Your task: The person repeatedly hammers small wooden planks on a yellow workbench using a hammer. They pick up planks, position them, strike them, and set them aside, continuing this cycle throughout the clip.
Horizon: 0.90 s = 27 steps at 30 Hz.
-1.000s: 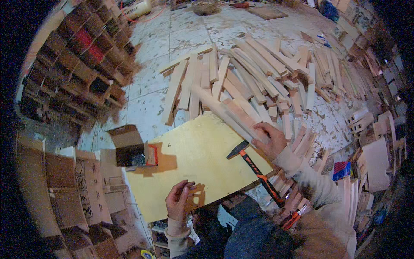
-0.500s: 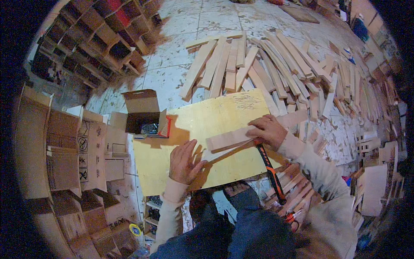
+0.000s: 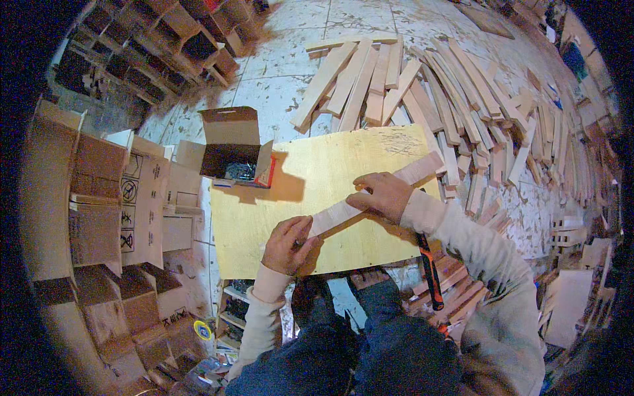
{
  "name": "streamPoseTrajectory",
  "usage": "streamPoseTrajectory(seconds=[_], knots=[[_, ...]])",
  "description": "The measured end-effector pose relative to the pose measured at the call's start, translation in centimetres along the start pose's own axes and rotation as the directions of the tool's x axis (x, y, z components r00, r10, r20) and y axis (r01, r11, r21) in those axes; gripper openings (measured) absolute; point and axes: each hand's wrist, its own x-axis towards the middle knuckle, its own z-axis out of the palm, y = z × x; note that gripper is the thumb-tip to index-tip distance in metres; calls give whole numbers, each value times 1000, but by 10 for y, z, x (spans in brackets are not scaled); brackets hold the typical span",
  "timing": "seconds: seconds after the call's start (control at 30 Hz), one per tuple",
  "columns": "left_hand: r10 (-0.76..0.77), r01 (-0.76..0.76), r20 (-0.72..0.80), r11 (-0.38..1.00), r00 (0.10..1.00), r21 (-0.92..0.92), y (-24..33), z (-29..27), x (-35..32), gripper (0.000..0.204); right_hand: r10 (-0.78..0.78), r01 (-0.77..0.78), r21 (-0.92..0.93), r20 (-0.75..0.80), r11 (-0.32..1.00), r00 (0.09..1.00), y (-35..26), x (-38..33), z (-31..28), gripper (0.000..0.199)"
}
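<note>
A pale wooden slat [image 3: 335,216] lies slantwise low over a yellow plywood board [image 3: 247,237]. My left hand [image 3: 288,245] is closed round its near left end, thumb on the near side. My right hand [image 3: 384,197] grips the slat around its middle, fingers bent over it. I cannot tell whether a second slat lies beneath. A hammer [image 3: 430,274] with an orange and black handle rests at the board's right edge, its head hidden under my right sleeve. Behind my left hand stands an open cardboard box [image 3: 230,132] holding small dark metal nails [image 3: 240,171].
A large heap of loose slats [image 3: 462,92] covers the floor beyond the board and to the right. Cardboard compartments [image 3: 96,231] line the left side, with more boxes [image 3: 165,33] at the far left. A yellow tape roll [image 3: 203,330] lies at lower left.
My left hand, open beside the slats before, has closed on the near left end. My right hand has moved left along the wood, and two offset slats now look like one.
</note>
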Motion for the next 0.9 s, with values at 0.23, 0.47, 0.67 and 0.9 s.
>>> streamPoseTrajectory(seconds=[0.23, 0.47, 0.67, 0.9], knots=[[92, -87, -40, 989, 995, 118, -9, -9, -8, 49, -58, 57, 23, 67, 998, 996, 1, 6, 4, 43], [159, -161, 25, 967, 987, 199, -13, -24, -24, 51, -73, 73, 0, 12, 997, 997, -9, 5, 15, 48], [163, -138, -68, 949, 984, 285, -46, -42, -5, 51, -50, 46, -104, -36, 994, 998, -2, 45, 22, 51], [190, -132, -114, 913, 975, 386, -90, -82, -8, 55, 312, -347, -159, -207, 924, 927, 9, 37, -7, 81]])
